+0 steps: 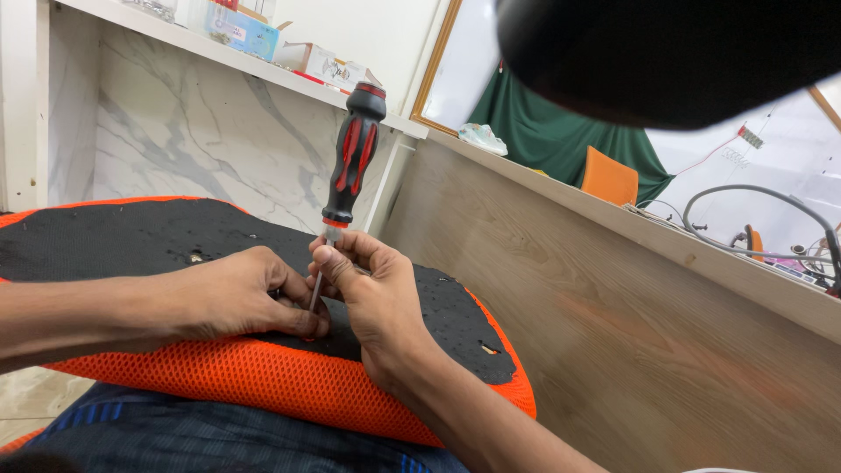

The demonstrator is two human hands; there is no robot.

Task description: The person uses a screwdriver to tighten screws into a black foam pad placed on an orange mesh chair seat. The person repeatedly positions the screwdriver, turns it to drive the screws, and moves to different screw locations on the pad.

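A screwdriver (352,153) with a black and red handle stands nearly upright, its thin metal shaft pointing down into the black underside (105,241) of an orange mesh seat cushion (263,381) that rests on my lap. My right hand (372,293) pinches the shaft just below the handle. My left hand (236,298) lies on the black panel with its fingertips curled around the shaft's tip. The tip itself is hidden by my fingers.
A wooden panel (613,324) rises on the right. Behind it are an orange chair (610,180) and a green cloth (543,131). A white marble wall (193,131) carries a shelf with small boxes (245,31). A dark object (666,52) blocks the top right.
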